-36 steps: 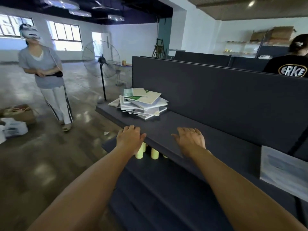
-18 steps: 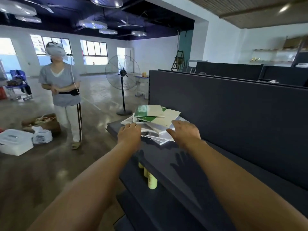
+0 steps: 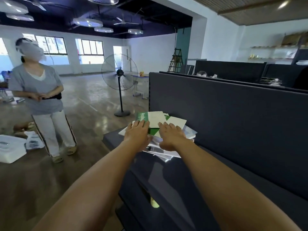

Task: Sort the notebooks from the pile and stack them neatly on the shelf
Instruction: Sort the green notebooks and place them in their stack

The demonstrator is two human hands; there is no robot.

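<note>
In the head view, the pile of notebooks (image 3: 166, 129) sits mid-frame on the dark shelf (image 3: 216, 164). The left hand (image 3: 137, 133) and right hand (image 3: 171, 135) rest flat on it, fingers straight, gripping nothing. A standing fan (image 3: 119, 80) stands upper centre.

Both hands moved forward along the shelf (image 3: 166, 177) onto the notebook pile (image 3: 166, 130). A second ago they lay flat on bare shelf short of it, half a second ago at its near edge. Now the left hand (image 3: 137, 133) rests palm-down on the green-and-white top notebook (image 3: 154, 119), and the right hand (image 3: 172, 136) lies flat just beside it on the covers, fingers straight. View closed in on the pile.
</note>
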